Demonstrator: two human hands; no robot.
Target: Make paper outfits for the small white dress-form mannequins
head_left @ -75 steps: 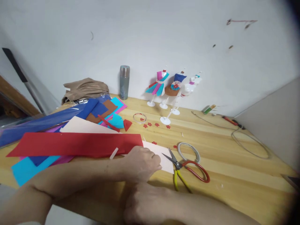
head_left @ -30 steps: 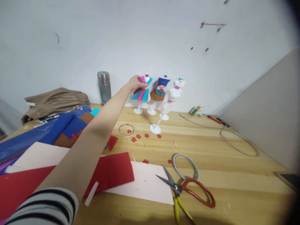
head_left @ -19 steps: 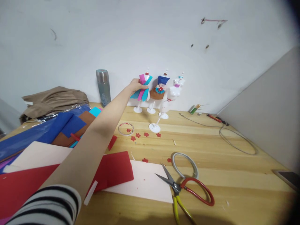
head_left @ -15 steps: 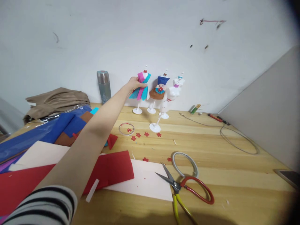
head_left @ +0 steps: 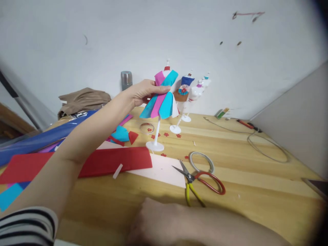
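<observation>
My left hand (head_left: 150,91) grips a small white mannequin by its waist; the mannequin wears a dress of pink and turquoise strips (head_left: 166,105) and a red neck band. Its white round base (head_left: 154,146) is over the table, near small red paper flowers (head_left: 166,134). Low in the view, my right hand (head_left: 153,220) is blurred, and its fingers cannot be made out. In front of it lie scissors (head_left: 190,177) with one red and one yellow handle, beside a roll of tape (head_left: 202,162). Red fabric (head_left: 123,160) and a pale sheet (head_left: 166,169) lie under and beside my left arm.
More dressed mannequins (head_left: 187,82) stand by the wall. A metal flask (head_left: 126,80) and brown cloth (head_left: 82,100) are at the back left. On the right lie a cable (head_left: 268,150), a red-handled tool (head_left: 245,124) and a dark flat object (head_left: 316,186).
My left hand has brought the pink and turquoise mannequin away from the wall and nearer to me. My right hand and forearm have come into view at the bottom. The camera view has shifted.
</observation>
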